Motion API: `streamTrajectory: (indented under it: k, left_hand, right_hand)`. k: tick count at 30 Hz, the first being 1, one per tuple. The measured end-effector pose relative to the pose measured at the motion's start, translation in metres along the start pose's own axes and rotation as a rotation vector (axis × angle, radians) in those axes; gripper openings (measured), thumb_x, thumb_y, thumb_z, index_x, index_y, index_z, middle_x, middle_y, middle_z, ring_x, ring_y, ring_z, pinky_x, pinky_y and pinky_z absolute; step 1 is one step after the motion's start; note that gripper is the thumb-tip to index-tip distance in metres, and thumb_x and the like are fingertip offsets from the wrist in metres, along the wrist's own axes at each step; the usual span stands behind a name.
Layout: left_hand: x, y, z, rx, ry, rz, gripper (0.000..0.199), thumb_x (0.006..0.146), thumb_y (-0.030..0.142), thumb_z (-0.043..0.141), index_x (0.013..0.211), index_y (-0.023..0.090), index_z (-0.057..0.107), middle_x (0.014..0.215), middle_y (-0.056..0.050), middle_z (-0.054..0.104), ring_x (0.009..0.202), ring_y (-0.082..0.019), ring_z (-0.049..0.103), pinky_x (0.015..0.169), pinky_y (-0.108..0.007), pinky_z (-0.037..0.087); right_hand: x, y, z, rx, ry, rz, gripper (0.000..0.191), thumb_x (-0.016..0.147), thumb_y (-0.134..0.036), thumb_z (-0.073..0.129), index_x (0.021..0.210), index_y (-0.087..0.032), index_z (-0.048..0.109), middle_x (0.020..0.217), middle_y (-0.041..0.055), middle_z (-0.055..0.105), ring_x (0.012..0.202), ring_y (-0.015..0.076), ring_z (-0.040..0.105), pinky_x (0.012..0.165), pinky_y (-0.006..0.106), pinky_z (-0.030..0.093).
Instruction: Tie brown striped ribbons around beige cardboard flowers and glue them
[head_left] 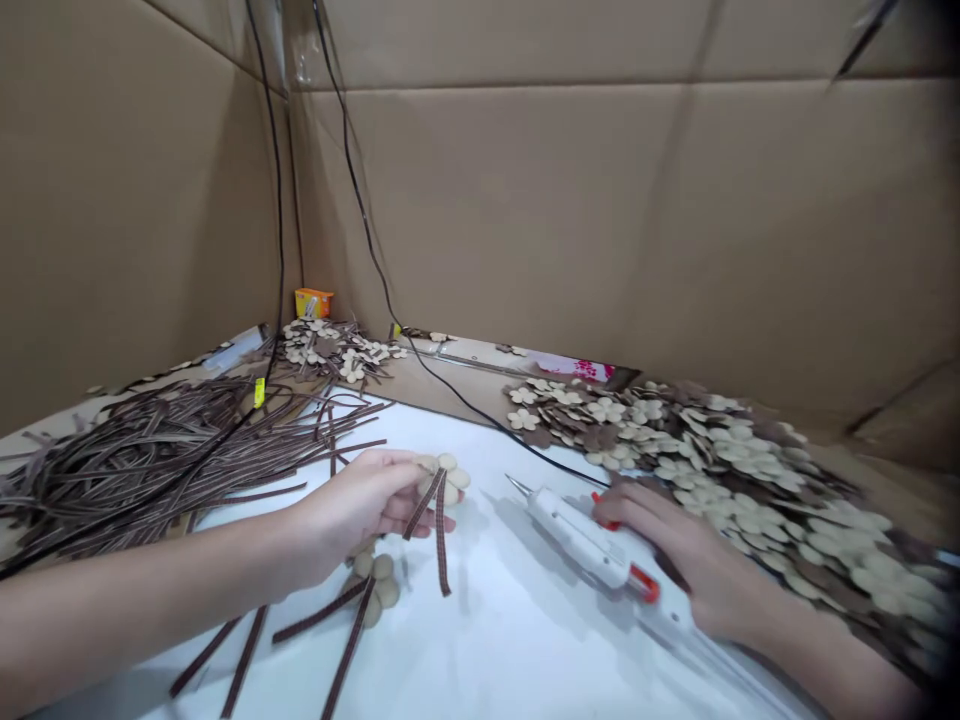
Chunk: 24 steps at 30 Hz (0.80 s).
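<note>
1. My left grip (367, 505) pinches a beige felt-like flower with rounded petals (456, 490), its brown striped ribbon (441, 545) dangling above the white tabletop (487, 640).
2. My right grip (671, 535) wraps around a white plastic glue gun with orange parts (577, 538), its metal tip facing the flower.

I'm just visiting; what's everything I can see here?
Glue gun: one, white and orange-red, centre right
Held flower: one, beige with brown ribbons, centre
Lying flower: at least one, beige, nearer
Ribbon strips: many, brown, left
Flower piles: two, cream and brown, right and back left
Box: one, orange and yellow, back corner
Cords: two, black, hanging
Tags: two, yellow, on cords
Patterned item: one, pink-white, back, unclear
Work surface: one, white, below
Cardboard walls: two, brown, behind and left
Left grip: one, on held flower
Right grip: one, on glue gun
</note>
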<state>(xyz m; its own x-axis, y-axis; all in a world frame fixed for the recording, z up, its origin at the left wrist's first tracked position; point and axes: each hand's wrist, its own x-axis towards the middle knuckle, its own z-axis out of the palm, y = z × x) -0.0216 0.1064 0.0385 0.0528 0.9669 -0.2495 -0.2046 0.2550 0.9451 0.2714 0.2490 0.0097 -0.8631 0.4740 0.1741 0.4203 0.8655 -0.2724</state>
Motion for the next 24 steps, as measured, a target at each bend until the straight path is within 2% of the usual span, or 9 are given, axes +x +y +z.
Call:
streamTrajectory:
  k: [3,5,11,15,19,24]
  left_hand:
    - [0.0,0.002,-0.001,-0.1,-0.003,-0.007,0.022,0.081,0.03,0.056,0.092,0.014,0.065,0.1,-0.011,0.069,0.085,-0.019,0.067,0.07,-0.023,0.047]
    - [0.0,0.002,-0.002,-0.155,-0.01,-0.05,0.022,0.081,0.028,0.056,0.095,0.013,0.065,0.101,-0.012,0.069,0.085,-0.019,0.067,0.073,-0.024,0.047]
    - [0.005,-0.002,-0.005,-0.203,-0.022,-0.192,0.027,0.084,0.029,0.053,0.1,0.011,0.066,0.107,-0.013,0.067,0.089,-0.018,0.066,0.069,-0.02,0.047]
    - [0.004,-0.004,-0.005,-0.213,-0.021,-0.19,0.022,0.082,0.027,0.056,0.09,0.012,0.069,0.096,-0.01,0.071,0.086,-0.017,0.068,0.07,-0.02,0.049]
    - [0.001,-0.004,-0.004,-0.275,-0.025,-0.193,0.015,0.079,0.024,0.06,0.074,0.014,0.07,0.078,-0.007,0.073,0.08,-0.017,0.069,0.07,-0.021,0.052]
    - [0.001,-0.003,-0.003,-0.344,-0.014,-0.228,0.014,0.08,0.019,0.058,0.079,0.012,0.071,0.077,-0.006,0.073,0.07,-0.013,0.069,0.069,-0.02,0.054]
  right_hand:
    - [0.002,-0.015,0.004,0.1,0.147,0.075,0.034,0.074,-0.046,0.051,0.097,-0.021,0.054,0.094,0.009,0.06,0.083,0.0248,0.058,0.071,0.033,0.045]
    - [0.005,-0.031,0.008,0.127,0.256,0.188,0.028,0.08,-0.043,0.041,0.094,-0.022,0.056,0.093,0.0066,0.063,0.083,0.0233,0.059,0.071,0.031,0.044]
    - [0.008,-0.076,0.014,0.178,0.272,0.394,0.027,0.077,-0.03,0.039,0.091,-0.028,0.062,0.092,-0.0022,0.067,0.084,0.0185,0.061,0.078,0.025,0.041]
    - [0.009,-0.093,0.013,0.21,0.271,0.342,0.025,0.077,-0.024,0.037,0.083,-0.028,0.061,0.084,-0.0031,0.066,0.078,0.0161,0.062,0.07,0.022,0.042]
    - [0.008,-0.098,0.015,0.196,0.235,0.264,0.018,0.077,-0.027,0.041,0.08,-0.027,0.059,0.073,-0.0033,0.061,0.065,0.0149,0.06,0.06,0.022,0.041]
    - [0.002,-0.093,0.02,0.091,0.23,0.242,0.026,0.082,-0.024,0.032,0.084,-0.027,0.057,0.077,-0.0013,0.062,0.069,0.0166,0.06,0.061,0.025,0.041]
